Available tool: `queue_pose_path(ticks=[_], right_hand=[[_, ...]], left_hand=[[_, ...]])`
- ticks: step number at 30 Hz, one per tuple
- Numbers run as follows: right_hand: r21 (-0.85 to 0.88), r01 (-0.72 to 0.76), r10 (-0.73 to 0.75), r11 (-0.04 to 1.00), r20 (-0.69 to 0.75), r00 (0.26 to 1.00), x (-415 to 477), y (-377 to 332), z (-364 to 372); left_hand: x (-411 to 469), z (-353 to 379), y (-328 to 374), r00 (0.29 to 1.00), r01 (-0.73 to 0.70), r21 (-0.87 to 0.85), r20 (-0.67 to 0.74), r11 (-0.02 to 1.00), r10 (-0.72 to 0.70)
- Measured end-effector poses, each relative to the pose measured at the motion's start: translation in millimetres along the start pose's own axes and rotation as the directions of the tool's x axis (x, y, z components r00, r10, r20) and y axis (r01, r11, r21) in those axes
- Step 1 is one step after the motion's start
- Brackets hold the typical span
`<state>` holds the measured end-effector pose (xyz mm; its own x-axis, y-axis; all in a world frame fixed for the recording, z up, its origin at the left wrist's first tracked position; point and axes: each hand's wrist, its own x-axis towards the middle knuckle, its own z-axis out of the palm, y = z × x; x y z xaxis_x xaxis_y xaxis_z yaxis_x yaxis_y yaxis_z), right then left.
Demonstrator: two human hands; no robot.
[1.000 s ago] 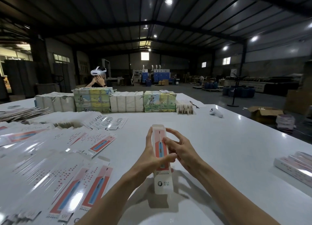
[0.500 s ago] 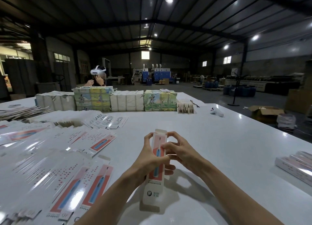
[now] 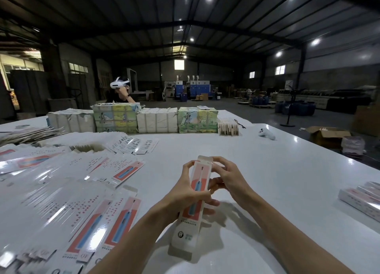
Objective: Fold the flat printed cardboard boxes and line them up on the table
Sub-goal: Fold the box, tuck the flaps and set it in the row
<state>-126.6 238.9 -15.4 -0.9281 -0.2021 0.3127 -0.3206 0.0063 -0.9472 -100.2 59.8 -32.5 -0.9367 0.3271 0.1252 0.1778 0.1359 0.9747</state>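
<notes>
A long narrow printed box (image 3: pixel 188 230), white with a red panel and a blue toothbrush picture, is held above the white table (image 3: pixel 267 171), its far end tilted away from me. My left hand (image 3: pixel 185 193) grips its left side around the middle. My right hand (image 3: pixel 228 177) holds the right side, its fingers curled at the far end flap. Flat printed box blanks (image 3: pixel 61 201) lie spread over the table's left part. Folded boxes (image 3: pixel 364 197) lie side by side at the right edge.
Wrapped bundles of stock (image 3: pixel 133 119) form a row across the table's far side, with a small stack of cards (image 3: pixel 228 127) and a white controller (image 3: pixel 267 134) beside them. A person wearing a headset (image 3: pixel 121 92) sits behind the bundles. An open carton (image 3: pixel 327 136) sits on the floor at right.
The box has tipped from upright to slanting away from me and dropped lower. Both hands shifted toward its far end, where the right fingers now work the flap.
</notes>
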Motion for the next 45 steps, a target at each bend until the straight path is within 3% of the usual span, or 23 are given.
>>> queue_pose_path(ticks=[8,18,23,30,40,45], right_hand=[[-0.147,0.197,-0.211,0.969,-0.089,0.973,-2,-1,0],[0.174,-0.049,0.06,0.984,-0.062,0.996,5,-4,-6],[0.232,-0.108,0.126,0.967,-0.063,0.99,7,-5,-9],[0.196,-0.088,0.099,0.977,-0.045,0.994,6,-7,-6],[0.107,-0.02,0.015,0.994,0.042,0.999,-6,-15,10],[0.012,0.025,-0.025,1.0,-0.013,1.0,-3,-8,13]], left_hand=[[-1,3,1,1.0,-0.002,0.01,0.019,1.0,0.002],[-5,4,0,0.996,-0.057,0.038,0.07,0.998,0.054],[-5,6,-2,0.997,-0.074,0.075,0.029,0.994,0.072],[-7,5,0,0.996,-0.075,0.035,0.051,0.997,0.073],[-9,0,5,1.0,-0.011,-0.074,-0.021,0.997,0.009],[-9,0,4,0.999,-0.001,-0.108,-0.034,0.994,-0.003]])
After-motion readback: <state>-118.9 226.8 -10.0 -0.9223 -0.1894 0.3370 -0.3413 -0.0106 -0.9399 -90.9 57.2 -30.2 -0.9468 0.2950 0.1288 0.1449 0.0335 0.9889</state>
